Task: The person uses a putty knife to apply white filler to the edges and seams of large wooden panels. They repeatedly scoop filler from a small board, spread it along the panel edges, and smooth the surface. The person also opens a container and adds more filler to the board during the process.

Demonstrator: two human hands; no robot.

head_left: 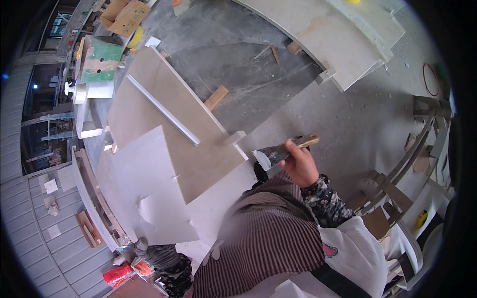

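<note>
In my right hand (pixel 300 166) is a putty knife (pixel 276 153), its wooden handle gripped by closed fingers and its dark blade pointing left. White paste coats the blade's end. My left hand (pixel 149 251), in a grey glove, is at the lower left by the near edge of a white sheet (pixel 164 174); its fingers do not show clearly enough to tell whether they hold anything. A whitish raised patch (pixel 145 207) shows on the sheet. The sheet overlaps a large beige board (pixel 198 169), on which a pale metal strip (pixel 164 110) lies.
Another long board (pixel 318 30) stands at the far right, with a block (pixel 326 75) at its corner. A wood offcut (pixel 216 98) touches the beige board's far edge. Cardboard box (pixel 124 17), green box (pixel 102 59) and tape roll (pixel 79 93) are left. Timber frames (pixel 390 193) line the right.
</note>
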